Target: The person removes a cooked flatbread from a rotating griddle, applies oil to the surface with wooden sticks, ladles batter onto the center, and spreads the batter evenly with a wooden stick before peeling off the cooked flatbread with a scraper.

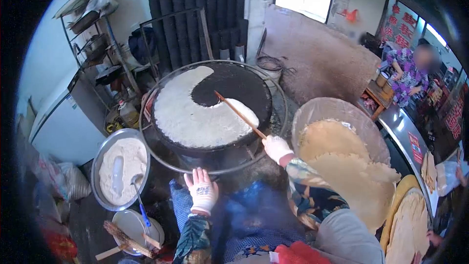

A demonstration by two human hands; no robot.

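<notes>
Right hand clenching stick, long axis pointing forward-left; left hand released. Bowl left of it holding pale mixture; basket beside right hand holding flatbreads.

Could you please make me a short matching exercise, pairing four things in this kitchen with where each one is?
Things:
1. Wooden stick
2. Pale batter
3. Blue-handled ladle
4. Large flatbreads

Places:
A. Spread over part of the round black griddle
B. In the wide tub to the right of the griddle
C. Held in the right hand
D. With its scoop end in the metal basin to the left of the griddle

Right pairs: 1-C, 2-A, 3-D, 4-B
</notes>
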